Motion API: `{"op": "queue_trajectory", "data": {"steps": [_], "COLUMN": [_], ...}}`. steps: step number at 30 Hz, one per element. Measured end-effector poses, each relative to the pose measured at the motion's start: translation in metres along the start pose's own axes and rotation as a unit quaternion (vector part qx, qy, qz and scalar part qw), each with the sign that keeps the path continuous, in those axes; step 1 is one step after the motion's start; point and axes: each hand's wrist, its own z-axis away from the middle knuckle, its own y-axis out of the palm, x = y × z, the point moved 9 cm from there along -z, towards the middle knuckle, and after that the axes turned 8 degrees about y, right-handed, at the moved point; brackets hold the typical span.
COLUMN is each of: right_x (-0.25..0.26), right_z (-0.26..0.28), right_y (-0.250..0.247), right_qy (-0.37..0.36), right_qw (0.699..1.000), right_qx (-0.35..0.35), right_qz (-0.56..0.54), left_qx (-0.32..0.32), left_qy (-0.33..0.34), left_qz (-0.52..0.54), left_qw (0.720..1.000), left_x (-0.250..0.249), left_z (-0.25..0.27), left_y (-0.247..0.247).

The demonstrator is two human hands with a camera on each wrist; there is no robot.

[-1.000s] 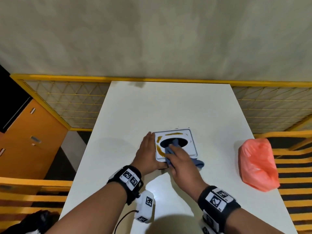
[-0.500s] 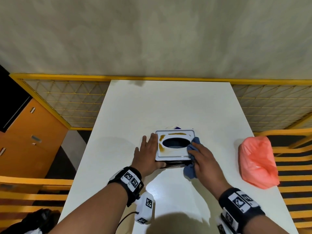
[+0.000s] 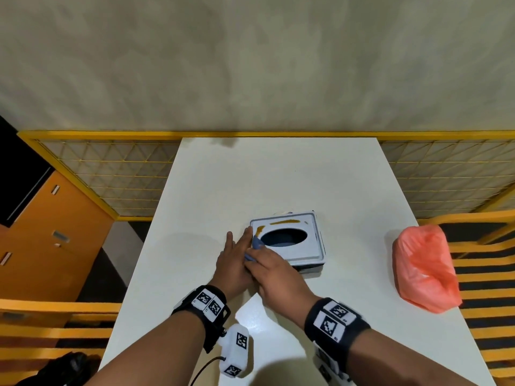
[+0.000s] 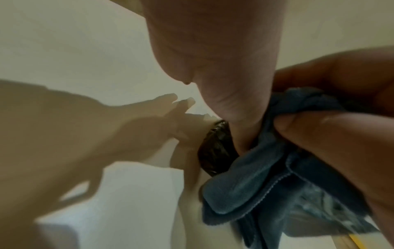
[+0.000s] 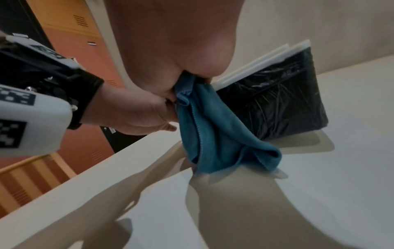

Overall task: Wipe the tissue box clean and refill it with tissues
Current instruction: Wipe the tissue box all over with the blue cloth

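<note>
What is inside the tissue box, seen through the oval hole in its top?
Through the hole, the tissue box looks dark inside; no tissue sticks out. Its depths are hidden, so I cannot tell whether it is empty.

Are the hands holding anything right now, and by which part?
The right hand grips a blue cloth by its bunched upper end; the rest hangs loose. The left hand holds nothing, its fingers straight beside the tissue box.
</note>
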Motion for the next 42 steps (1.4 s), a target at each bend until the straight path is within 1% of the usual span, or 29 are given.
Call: {"op": "queue_trajectory", "data": {"steps": [2,4,6,8,10,12,14,16,17,20,24,26,28,32,34,36,37,38,39,40,42], "right_x": [-0.005,-0.012,-0.015,-0.021,-0.038,-0.064,-0.092,-0.106,-0.104,-0.076,-0.036,-0.021,-0.015,-0.025,-0.036,-0.051,-0.06,-0.067,-0.072,-0.073,-0.069], "right_z": [0.004,0.01,0.016,0.025,0.036,0.049,0.059,0.06,0.058,0.043,0.02,0.016,0.014,0.016,0.023,0.033,0.039,0.044,0.05,0.054,0.059], "right_y": [0.001,-0.007,-0.02,-0.034,-0.048,-0.064,-0.073,-0.068,-0.064,-0.046,-0.019,-0.008,-0.005,-0.026,-0.041,-0.054,-0.059,-0.063,-0.066,-0.069,-0.07], "right_qy": [0.007,0.007,0.005,0.019,0.063,0.123,0.172,0.198,0.192,0.122,0.034,0.009,0.011,0.064,0.081,0.101,0.114,0.127,0.13,0.124,0.102], "right_qw": [1.0,1.0,0.999,0.995,0.987,0.979,0.972,0.973,0.977,0.991,0.999,1.0,0.998,0.98,0.978,0.984,0.985,0.985,0.986,0.987,0.989], "right_qx": [0.015,0.007,0.004,0.007,0.0,-0.037,-0.076,-0.075,-0.068,-0.046,-0.008,0.011,0.027,0.062,0.051,0.006,-0.019,-0.043,-0.064,-0.082,-0.095], "right_qz": [0.004,-0.008,-0.042,-0.101,-0.146,-0.16,-0.138,-0.091,-0.067,-0.015,-0.018,-0.028,-0.059,-0.181,-0.187,-0.149,-0.129,-0.109,-0.087,-0.067,-0.041], "left_qx": [0.0,0.004,-0.003,-0.005,0.011,0.039,0.075,0.101,0.106,0.1,0.1,0.102,0.096,0.089,0.093,0.071,0.041,0.006,-0.03,-0.053,-0.064], "left_qy": [0.011,0.04,0.062,0.067,0.072,0.066,0.045,0.025,0.021,0.024,0.016,0.02,0.034,0.025,0.014,0.014,0.035,0.074,0.121,0.164,0.22], "left_qz": [0.006,-0.017,-0.03,-0.028,-0.033,-0.031,-0.028,-0.023,-0.017,-0.01,-0.018,-0.018,-0.006,0.002,-0.034,-0.069,-0.092,-0.129,-0.174,-0.214,-0.267], "left_qw": [1.0,0.999,0.998,0.997,0.997,0.997,0.996,0.994,0.994,0.995,0.995,0.994,0.995,0.996,0.995,0.995,0.994,0.989,0.977,0.961,0.936], "left_x": [0.001,-0.006,-0.009,-0.009,-0.015,-0.022,-0.024,-0.022,-0.021,-0.026,-0.02,-0.018,-0.022,-0.02,-0.019,-0.029,-0.04,-0.054,-0.07,-0.084,-0.102], "left_z": [0.001,-0.002,-0.005,-0.007,-0.01,-0.013,-0.015,-0.014,-0.013,-0.009,-0.011,-0.012,-0.01,-0.007,-0.004,-0.002,-0.002,-0.003,-0.002,-0.002,0.001], "left_y": [-0.002,-0.001,-0.001,-0.006,-0.013,-0.02,-0.019,-0.01,-0.006,-0.001,0.002,0.003,0.003,0.005,0.007,0.005,0.002,0.0,0.0,0.005,0.02]}}
